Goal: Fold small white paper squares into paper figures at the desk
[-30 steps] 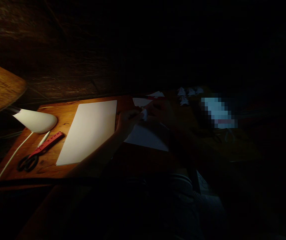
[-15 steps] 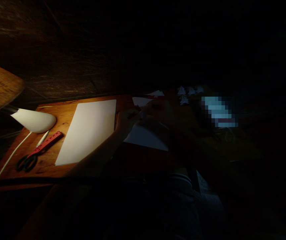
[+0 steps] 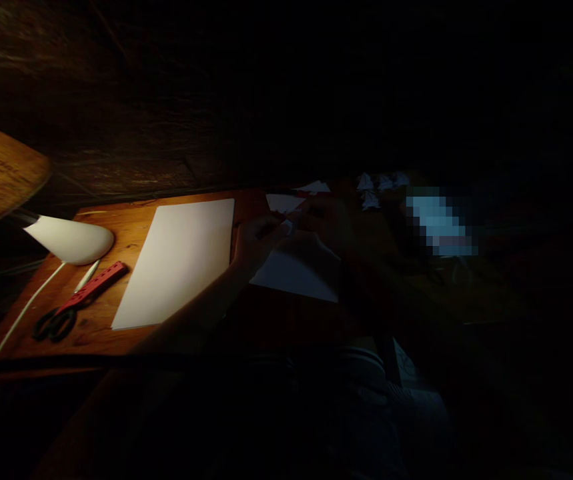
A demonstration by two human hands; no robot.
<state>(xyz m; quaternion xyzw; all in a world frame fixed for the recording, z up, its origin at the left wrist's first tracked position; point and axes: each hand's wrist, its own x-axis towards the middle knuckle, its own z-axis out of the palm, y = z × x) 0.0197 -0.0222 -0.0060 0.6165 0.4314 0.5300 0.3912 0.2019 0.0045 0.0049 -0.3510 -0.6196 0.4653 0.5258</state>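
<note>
In dim light, my left hand (image 3: pixel 257 237) and my right hand (image 3: pixel 322 219) meet above the middle of the table. Between their fingertips is a small pale piece of paper (image 3: pixel 290 225), and both hands are closed on it. Its exact shape is too dark to make out. Below the hands lies a white sheet of paper (image 3: pixel 299 277), partly in shadow. Just beyond them are several paper pieces (image 3: pixel 283 202). A stack of white paper (image 3: pixel 181 260) lies to the left, beside my left forearm.
On the lit left side are a white desk lamp (image 3: pixel 73 241), a white pen (image 3: pixel 87 276) and scissors with black handles in a red sheath (image 3: pixel 91 287). Several folded paper shapes (image 3: pixel 369 199) stand at the back right, near a blurred glowing screen (image 3: pixel 439 223). A dark cable crosses in front.
My hands stay together over the sheet, with a slight shift of the fingers. The pale piece between them now shows a little lower and brighter. Everything else looks the same.
</note>
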